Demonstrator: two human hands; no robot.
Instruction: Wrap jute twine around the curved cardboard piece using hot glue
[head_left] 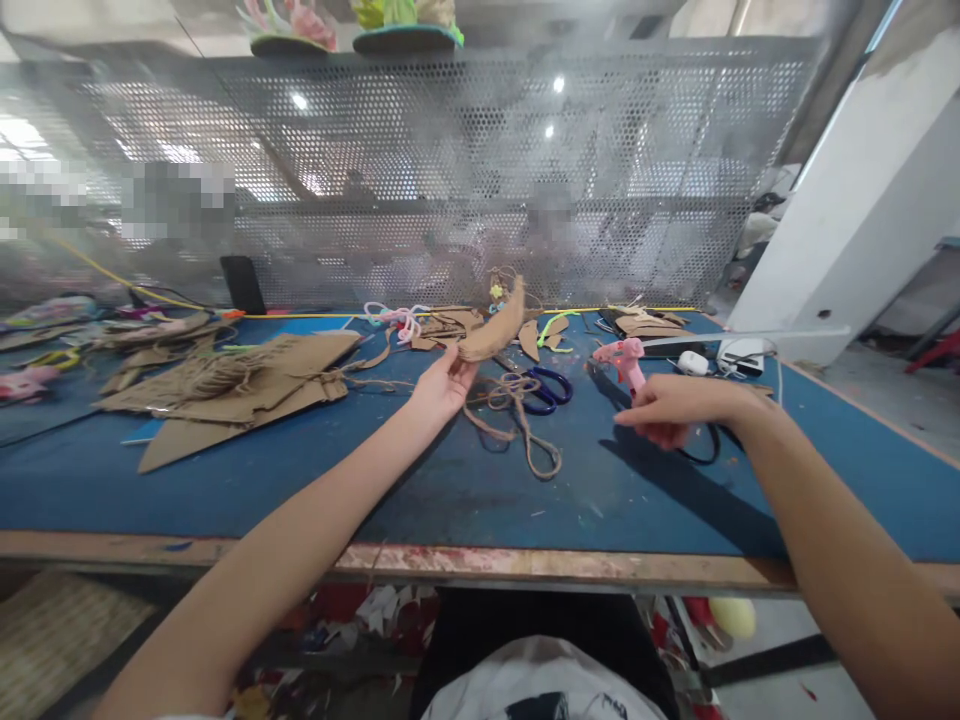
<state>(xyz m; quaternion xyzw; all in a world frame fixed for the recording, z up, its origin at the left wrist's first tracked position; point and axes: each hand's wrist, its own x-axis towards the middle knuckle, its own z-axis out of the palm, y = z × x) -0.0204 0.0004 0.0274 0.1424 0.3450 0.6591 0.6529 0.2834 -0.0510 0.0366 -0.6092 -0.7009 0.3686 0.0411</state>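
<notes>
My left hand [444,385] pinches one end of a curved, tan cardboard strip [495,332], which is raised toward the back of the table. Loops of brown twine [536,440] trail beneath it, beside scissors [551,392] with dark blue handles. Over the table, my right hand [664,412] is loosely bent with its index finger stretched to the left. Right by it is a pink hot glue gun [621,358], nozzle pointing left; the lower end of its handle is hidden behind the hand. I see nothing plainly gripped in that hand.
Stacked cardboard pieces [300,375] with a twine bundle [223,377] lie on the left of the blue table [465,500]. Pipe cleaners [397,318] and cardboard scraps [450,325] line the back, before a perforated metal screen [450,150]. A white plug [694,362] sits at right.
</notes>
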